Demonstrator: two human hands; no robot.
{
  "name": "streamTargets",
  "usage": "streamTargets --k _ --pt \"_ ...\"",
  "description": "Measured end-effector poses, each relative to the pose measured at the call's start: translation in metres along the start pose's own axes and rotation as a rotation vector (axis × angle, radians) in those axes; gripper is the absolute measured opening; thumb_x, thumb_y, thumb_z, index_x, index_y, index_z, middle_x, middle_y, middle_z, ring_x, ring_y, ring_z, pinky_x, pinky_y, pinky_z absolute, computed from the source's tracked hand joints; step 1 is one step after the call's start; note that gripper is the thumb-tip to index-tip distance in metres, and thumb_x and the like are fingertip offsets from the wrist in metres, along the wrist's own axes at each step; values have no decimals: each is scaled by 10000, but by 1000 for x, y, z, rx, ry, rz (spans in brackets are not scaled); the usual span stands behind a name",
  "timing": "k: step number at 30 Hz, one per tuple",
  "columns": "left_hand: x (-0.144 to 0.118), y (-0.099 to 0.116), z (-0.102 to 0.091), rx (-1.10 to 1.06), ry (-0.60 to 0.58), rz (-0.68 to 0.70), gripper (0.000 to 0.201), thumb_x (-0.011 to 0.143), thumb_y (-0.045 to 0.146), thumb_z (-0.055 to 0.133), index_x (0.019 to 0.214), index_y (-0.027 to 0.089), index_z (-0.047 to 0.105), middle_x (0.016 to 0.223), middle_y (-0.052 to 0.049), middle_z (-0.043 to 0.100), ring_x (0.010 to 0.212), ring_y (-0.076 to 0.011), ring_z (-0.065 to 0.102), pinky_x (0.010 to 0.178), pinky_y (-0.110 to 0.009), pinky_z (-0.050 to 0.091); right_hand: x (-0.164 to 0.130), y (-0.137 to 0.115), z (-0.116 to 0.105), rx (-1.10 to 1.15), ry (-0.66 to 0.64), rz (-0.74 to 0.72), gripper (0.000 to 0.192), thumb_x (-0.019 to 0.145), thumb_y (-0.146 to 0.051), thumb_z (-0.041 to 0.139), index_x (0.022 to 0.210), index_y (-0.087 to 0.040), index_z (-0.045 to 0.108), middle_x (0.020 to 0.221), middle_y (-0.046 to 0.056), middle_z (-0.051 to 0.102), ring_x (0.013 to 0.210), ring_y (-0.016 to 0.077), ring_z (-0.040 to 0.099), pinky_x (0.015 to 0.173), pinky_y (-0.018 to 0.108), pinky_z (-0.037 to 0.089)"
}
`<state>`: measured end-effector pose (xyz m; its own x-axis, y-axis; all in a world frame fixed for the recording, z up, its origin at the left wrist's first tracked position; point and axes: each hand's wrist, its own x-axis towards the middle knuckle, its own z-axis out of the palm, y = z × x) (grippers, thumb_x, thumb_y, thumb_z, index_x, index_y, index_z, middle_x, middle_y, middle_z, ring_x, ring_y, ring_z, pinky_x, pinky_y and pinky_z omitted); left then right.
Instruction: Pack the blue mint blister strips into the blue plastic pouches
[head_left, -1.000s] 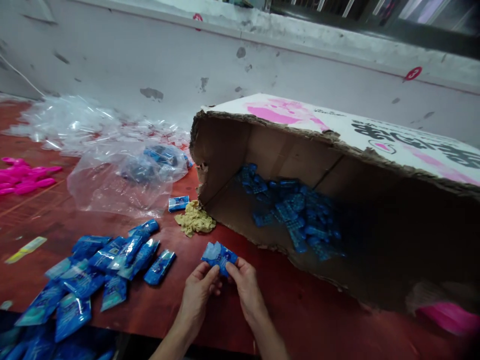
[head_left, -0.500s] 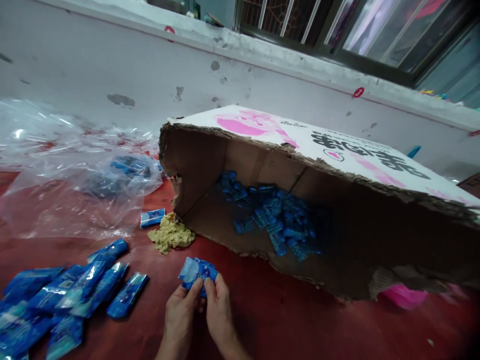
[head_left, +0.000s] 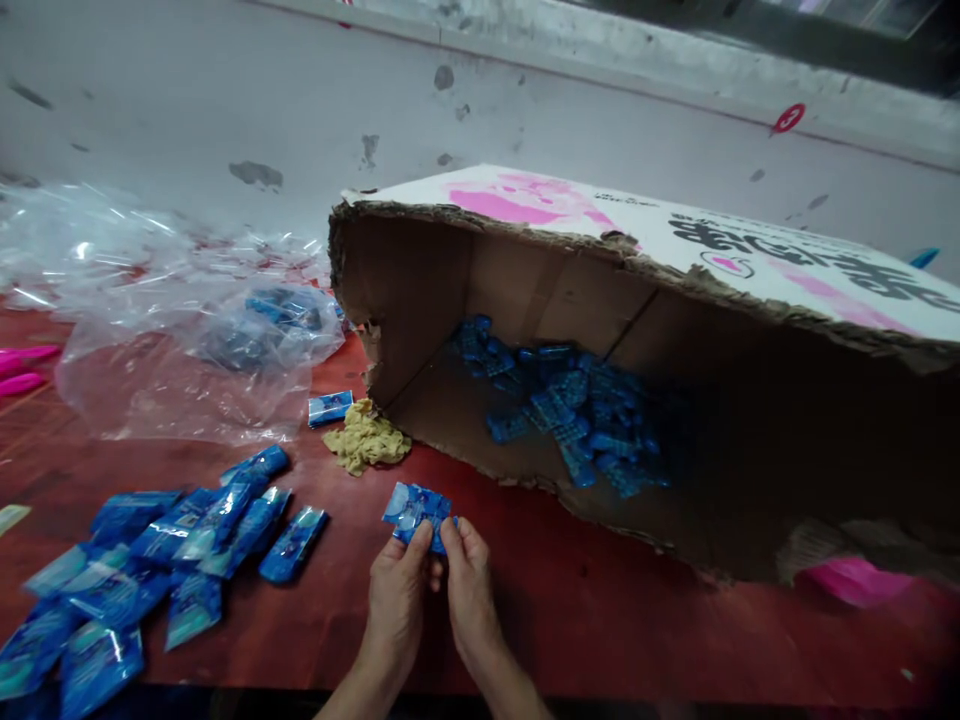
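Note:
My left hand [head_left: 396, 592] and my right hand [head_left: 469, 590] both pinch one small blue packet [head_left: 415, 506] just above the red table [head_left: 600, 610], near its front edge. To the left lies a spread of several blue packets [head_left: 172, 550]. Right behind my hands a torn cardboard box [head_left: 525, 290] lies on its side with its opening toward me, and several blue packets [head_left: 570, 410] are piled inside it.
A crumpled yellowish wad [head_left: 365, 438] and a single blue packet [head_left: 330, 407] lie by the box's left corner. Clear plastic bags [head_left: 187, 340], one holding blue packets, cover the back left. Pink items [head_left: 19, 370] show at the far left; something pink [head_left: 855, 580] sits under the box's right end.
The view swung right and back. My hands have stayed on the same blue packet in front of the box; nothing on the table has moved.

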<state>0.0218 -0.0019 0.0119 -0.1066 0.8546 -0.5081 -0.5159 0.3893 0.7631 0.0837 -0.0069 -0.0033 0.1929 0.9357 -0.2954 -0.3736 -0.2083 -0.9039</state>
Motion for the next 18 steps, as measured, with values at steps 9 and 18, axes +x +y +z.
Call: streamTargets --k 9,18 --pt "6 15 -17 22 -99 -126 326 474 349 775 586 115 577 437 15 561 376 -79 481 355 -178 353 13 -24 -21 -642 -133 -259 446 847 -451 381 530 -162 502 491 -41 439 469 90 421 449 186 357" --pt "0 22 -18 -123 37 -318 180 725 230 619 617 153 498 427 21 534 334 -70 477 310 -148 365 106 -88 -57 -1356 89 -434 333 797 -124 500 1121 -177 555 1191 176 492 1115 311 395 883 459 274"
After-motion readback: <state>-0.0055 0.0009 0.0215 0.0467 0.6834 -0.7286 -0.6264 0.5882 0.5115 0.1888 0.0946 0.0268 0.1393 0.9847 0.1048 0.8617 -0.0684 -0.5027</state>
